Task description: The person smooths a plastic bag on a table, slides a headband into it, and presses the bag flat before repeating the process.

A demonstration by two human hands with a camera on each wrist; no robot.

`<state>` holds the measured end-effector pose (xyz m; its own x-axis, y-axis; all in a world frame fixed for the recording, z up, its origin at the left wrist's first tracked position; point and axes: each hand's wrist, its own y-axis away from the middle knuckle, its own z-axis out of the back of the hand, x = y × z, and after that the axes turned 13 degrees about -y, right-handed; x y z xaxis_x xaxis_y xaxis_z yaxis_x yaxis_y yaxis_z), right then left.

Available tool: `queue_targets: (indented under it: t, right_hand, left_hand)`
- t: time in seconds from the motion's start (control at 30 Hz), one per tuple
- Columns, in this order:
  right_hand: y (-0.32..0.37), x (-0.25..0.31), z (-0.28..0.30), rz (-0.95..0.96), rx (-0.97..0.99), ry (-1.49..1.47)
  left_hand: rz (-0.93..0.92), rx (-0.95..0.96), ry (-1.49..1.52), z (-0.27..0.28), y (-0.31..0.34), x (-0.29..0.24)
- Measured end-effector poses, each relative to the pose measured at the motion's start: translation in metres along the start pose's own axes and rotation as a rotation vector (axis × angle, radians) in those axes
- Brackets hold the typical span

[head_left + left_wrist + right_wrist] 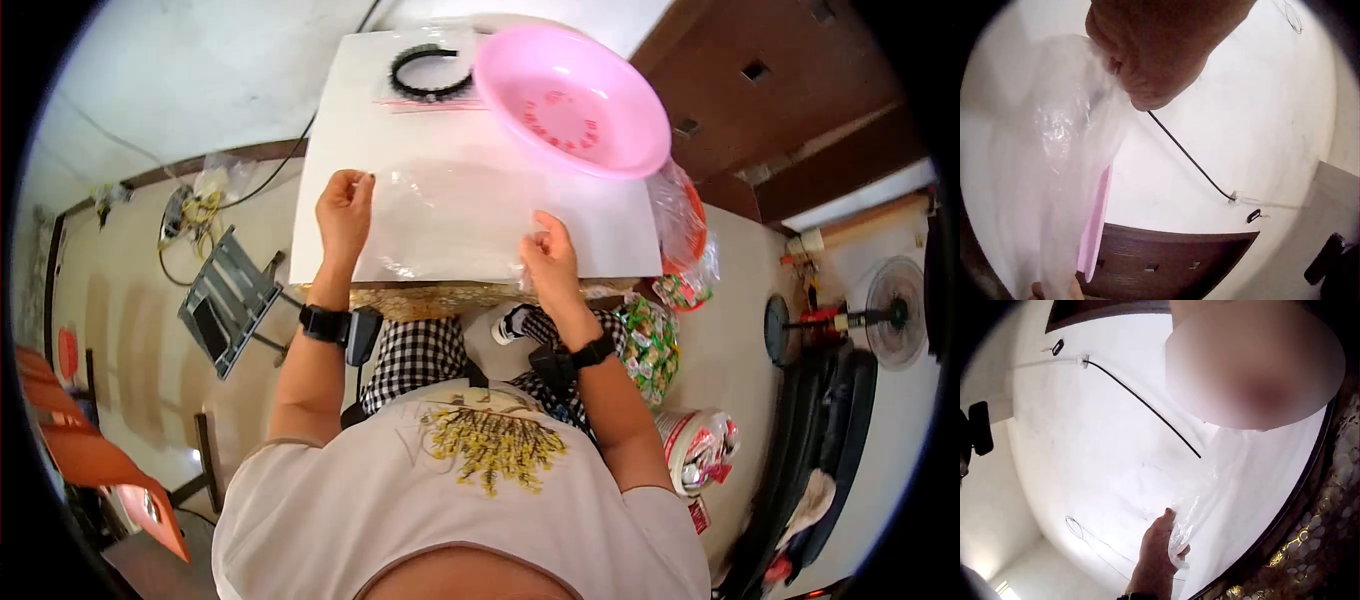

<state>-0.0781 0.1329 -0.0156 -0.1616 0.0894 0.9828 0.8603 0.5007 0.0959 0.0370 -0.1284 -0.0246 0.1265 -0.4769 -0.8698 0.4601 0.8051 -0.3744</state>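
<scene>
A clear plastic bag (450,225) stretches between my two hands over the white tabletop. My left hand (346,212) pinches its left end, thumb against curled fingers. At the other end, near the table's front edge, my right hand (550,262) grips the film. The left wrist view shows the bag (1054,134) hanging in loose folds below my left hand (1160,50). In the right wrist view my left hand (1157,550) holds the crinkled end of the film (1191,512). A blurred patch covers part of that view.
A pink basin (510,100) with red print stands at the table's back right. Beside it a black headband (432,96) lies in clear wrapping on the white table (335,130). Right of the table are bagged goods (650,345) and a white bucket (680,455); a grey folding stool (228,300) stands left.
</scene>
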Motion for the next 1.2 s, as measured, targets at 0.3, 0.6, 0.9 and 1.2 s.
queue_targets:
  t: [0.3, 0.6, 0.9, 1.2]
  right_hand:
    - [-0.016, -0.015, -0.020, -0.012, -0.021, -0.114]
    - [-0.003, 0.011, -0.048, 0.679, 0.298, 1.002]
    - [0.005, -0.014, -0.059, 0.511, 0.657, 1.216]
    - [0.009, -0.025, -0.064, 0.544, 0.580, 1.385]
  left_hand:
    - [-0.477, 0.085, -0.635, 0.022, -0.003, -0.044]
    - [-0.660, 0.616, -0.782, -0.013, 0.072, -0.032]
    - [-0.609, 0.593, -0.850, 0.029, 0.073, -0.028]
    - [-0.231, 0.180, -0.959, 0.176, 0.082, 0.029]
